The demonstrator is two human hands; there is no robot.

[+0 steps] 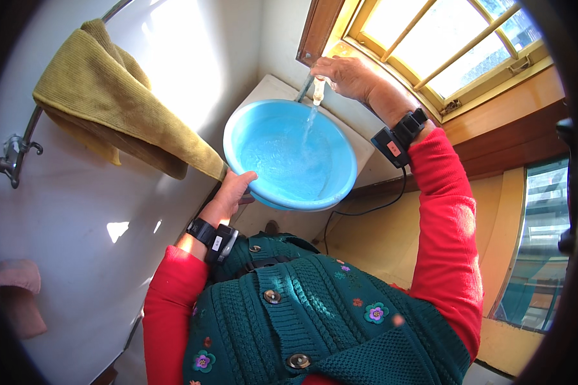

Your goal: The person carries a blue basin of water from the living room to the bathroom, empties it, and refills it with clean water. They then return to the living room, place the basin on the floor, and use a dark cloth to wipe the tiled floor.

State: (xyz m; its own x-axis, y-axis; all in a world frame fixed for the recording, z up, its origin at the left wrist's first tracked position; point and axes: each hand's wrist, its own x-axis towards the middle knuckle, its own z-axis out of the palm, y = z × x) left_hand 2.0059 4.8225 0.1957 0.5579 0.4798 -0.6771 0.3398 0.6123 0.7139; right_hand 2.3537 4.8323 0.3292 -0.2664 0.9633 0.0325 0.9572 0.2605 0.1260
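Note:
A round light-blue plastic basin [241,128] stands over the corner sink, with water in its bottom. From the faucet [318,91] above its far rim a stream of water [310,123] falls into it. My left hand [228,194] grips the basin's near-left rim, thumb on top and fingers beneath. At the faucet's top, my right hand [348,76] is closed around the handle, which its fingers mostly hide.
A yellow-brown towel [109,102] hangs from a metal rail [26,138] on the left wall, its lower end near my left hand. A pale ledge [273,86] lies behind the basin. A wood-framed window [443,51] is at the upper right. A pink cloth [20,295] hangs lower left.

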